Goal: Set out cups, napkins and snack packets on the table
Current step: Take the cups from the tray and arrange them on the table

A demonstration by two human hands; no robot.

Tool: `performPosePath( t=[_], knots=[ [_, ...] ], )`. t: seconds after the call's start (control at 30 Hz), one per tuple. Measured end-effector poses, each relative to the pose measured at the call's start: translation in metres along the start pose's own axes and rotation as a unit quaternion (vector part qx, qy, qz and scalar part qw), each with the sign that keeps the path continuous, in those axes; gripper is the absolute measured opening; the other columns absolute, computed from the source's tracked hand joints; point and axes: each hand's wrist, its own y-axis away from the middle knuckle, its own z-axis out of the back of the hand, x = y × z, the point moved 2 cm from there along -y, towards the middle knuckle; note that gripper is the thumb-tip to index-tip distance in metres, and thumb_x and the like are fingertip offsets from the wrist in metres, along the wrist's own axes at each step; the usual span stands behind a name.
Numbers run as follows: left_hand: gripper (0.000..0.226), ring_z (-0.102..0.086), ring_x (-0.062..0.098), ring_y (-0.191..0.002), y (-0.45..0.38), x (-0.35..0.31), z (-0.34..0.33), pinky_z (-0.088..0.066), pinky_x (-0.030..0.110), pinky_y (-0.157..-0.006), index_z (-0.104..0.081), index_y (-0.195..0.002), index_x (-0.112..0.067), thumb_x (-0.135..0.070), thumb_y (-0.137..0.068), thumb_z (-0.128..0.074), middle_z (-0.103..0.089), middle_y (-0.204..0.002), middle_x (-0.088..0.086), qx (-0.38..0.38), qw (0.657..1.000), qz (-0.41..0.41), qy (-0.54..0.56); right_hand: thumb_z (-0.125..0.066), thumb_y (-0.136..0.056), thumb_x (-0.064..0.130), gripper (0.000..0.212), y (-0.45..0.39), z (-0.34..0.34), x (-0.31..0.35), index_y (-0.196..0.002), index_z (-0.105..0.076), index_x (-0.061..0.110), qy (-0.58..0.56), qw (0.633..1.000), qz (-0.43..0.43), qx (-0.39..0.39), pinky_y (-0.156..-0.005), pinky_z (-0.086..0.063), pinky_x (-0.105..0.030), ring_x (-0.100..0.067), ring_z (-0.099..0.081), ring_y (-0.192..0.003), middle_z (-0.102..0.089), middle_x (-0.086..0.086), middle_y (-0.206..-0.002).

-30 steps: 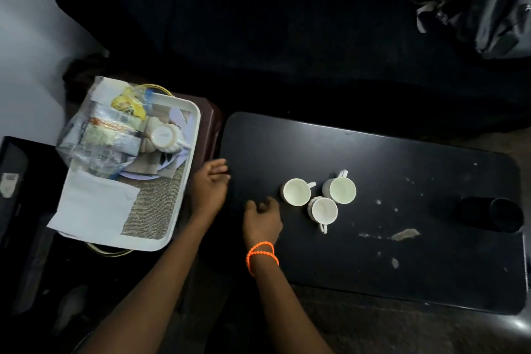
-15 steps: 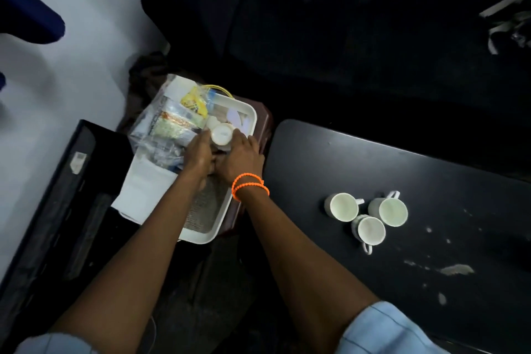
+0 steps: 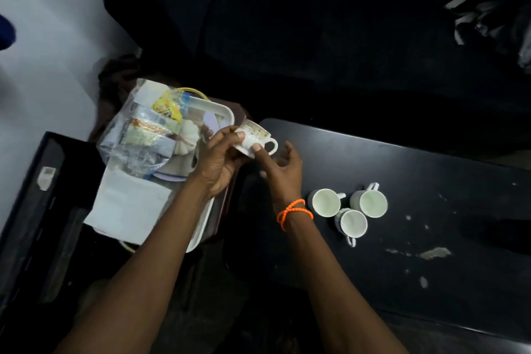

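Black tabletop (image 3: 431,282) fills the right, with three white cups (image 3: 349,205) clustered upright on it as before. Half a second ago both hands were down in the white tray (image 3: 201,227); now the left hand (image 3: 219,162) pinches a speckled cup (image 3: 254,135), lifted and tilted over the table's left edge. Just beside it, the right hand (image 3: 280,171) hovers with relaxed fingers, holding nothing. Napkins (image 3: 129,204) and bagged snack packets (image 3: 140,138) remain on the tray.

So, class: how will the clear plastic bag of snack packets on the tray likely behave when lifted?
The clear plastic bag looks crinkled and slack, so probably floppy. The packets inside may shift and sag. It overhangs the white tray, so it could slide off easily.
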Motion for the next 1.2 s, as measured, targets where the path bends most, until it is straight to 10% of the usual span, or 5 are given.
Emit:
performPosePath(
  t=[0.13,0.5,0.73,1.03,1.2],
  knots=[
    [0.046,-0.06,0.032,-0.113,-0.004,0.046,-0.047,-0.049,0.041,-0.098,-0.061,-0.129,0.001,-0.014,-0.086,-0.06,-0.062,-0.124,0.025,0.069,0.995,0.073,-0.027,-0.083,-0.074,0.024,0.046,-0.002,0.063,0.003,-0.117,-0.069,0.015,-0.08,0.995,0.003,0.067,-0.079,-0.059,-0.038,-0.022,-0.072,-0.102,-0.075,-0.005,-0.111],
    [0.024,-0.065,-0.012,-0.088,0.022,0.176,-0.188,-0.046,0.003,-0.082,-0.079,-0.116,-0.014,-0.013,-0.095,-0.067,-0.075,-0.112,-0.003,0.208,0.871,0.019,-0.444,-0.092,-0.058,0.021,0.058,0.035,0.248,-0.043,-0.106,-0.06,0.027,0.088,0.916,0.094,-0.379,-0.074,-0.051,-0.013,0.006,-0.063,-0.084,-0.069,0.007,-0.1],
    [0.018,-0.072,0.004,-0.088,0.046,0.21,-0.167,-0.053,0.02,-0.082,-0.08,-0.1,-0.015,-0.009,-0.091,-0.066,-0.079,-0.095,-0.006,-0.002,0.902,-0.043,-0.429,-0.092,-0.059,0.029,0.053,0.029,0.3,-0.098,-0.1,-0.058,0.023,0.125,0.901,0.003,-0.415,-0.083,-0.057,-0.04,-0.02,-0.066,-0.088,-0.067,-0.004,-0.1],
    [0.011,-0.069,0.002,-0.076,0.092,0.245,-0.115,-0.053,0.019,-0.074,-0.079,-0.087,-0.021,-0.012,-0.087,-0.071,-0.078,-0.085,-0.008,-0.096,0.894,0.008,-0.437,-0.088,-0.059,0.028,0.057,0.015,0.276,-0.118,-0.097,-0.046,0.034,0.159,0.929,0.0,-0.333,-0.069,-0.041,-0.012,-0.003,-0.058,-0.085,-0.057,0.002,-0.103],
    [0.036,-0.071,0.02,-0.101,0.092,0.261,-0.113,-0.058,0.048,-0.096,-0.068,-0.121,-0.02,-0.009,-0.086,-0.068,-0.072,-0.111,0.001,-0.131,0.899,0.121,-0.4,-0.084,-0.064,0.01,0.057,0.026,0.266,-0.123,-0.111,-0.052,0.013,0.093,0.918,-0.057,-0.38,-0.082,-0.055,-0.034,-0.023,-0.062,-0.097,-0.058,-0.01,-0.114]
  ],
)
